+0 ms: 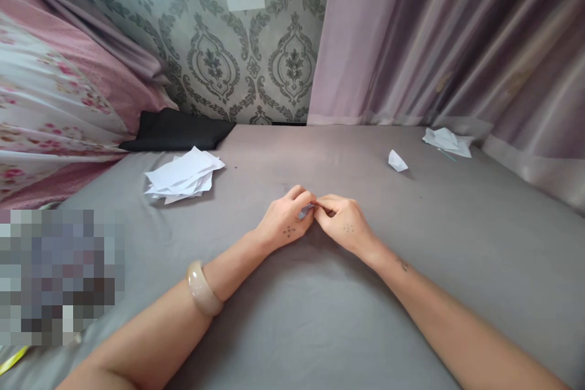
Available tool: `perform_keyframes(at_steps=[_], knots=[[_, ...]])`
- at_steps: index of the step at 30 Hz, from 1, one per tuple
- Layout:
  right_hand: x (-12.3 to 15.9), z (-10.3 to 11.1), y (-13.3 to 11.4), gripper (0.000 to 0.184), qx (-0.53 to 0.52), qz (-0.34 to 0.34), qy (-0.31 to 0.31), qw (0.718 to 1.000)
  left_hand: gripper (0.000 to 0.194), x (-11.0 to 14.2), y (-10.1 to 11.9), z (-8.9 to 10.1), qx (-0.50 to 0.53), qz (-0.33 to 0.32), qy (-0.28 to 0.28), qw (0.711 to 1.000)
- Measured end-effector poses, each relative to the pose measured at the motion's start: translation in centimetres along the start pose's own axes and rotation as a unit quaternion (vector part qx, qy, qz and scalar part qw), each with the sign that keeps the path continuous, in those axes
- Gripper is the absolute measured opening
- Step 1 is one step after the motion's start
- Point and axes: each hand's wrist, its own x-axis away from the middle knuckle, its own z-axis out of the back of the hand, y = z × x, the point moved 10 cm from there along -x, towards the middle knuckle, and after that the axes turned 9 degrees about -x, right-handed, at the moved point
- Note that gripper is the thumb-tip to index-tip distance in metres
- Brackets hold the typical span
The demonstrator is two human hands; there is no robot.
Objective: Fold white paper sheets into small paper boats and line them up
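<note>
At left, a stack [185, 173] is being supported on the cover [274, 323]. By the left hand [287, 216], fingers curled nearly closed, small paper [304, 211], mostly hidden, is being pinched at centre. Its right end is being gripped by the right hand [346, 222], thumb and fingertips drawn together. Farther right, a folded piece [397, 161] is lying apart; sheets [448, 141] are lying near the curtain [525, 49].
</note>
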Motion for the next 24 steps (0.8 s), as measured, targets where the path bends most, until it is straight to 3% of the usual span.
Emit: perform_keyframes(at_steps=[16,24], knots=[[0.0,0.2,0.2,0.025,-0.024,-0.024,0.019,0.999,0.011,-0.1,0.3,0.1,0.028,0.005,0.007,1.000],[0.2,0.5,1.7,0.025,-0.059,-0.082,0.028,0.995,0.012,-0.1,-0.6,0.2,0.096,0.027,0.020,0.995]])
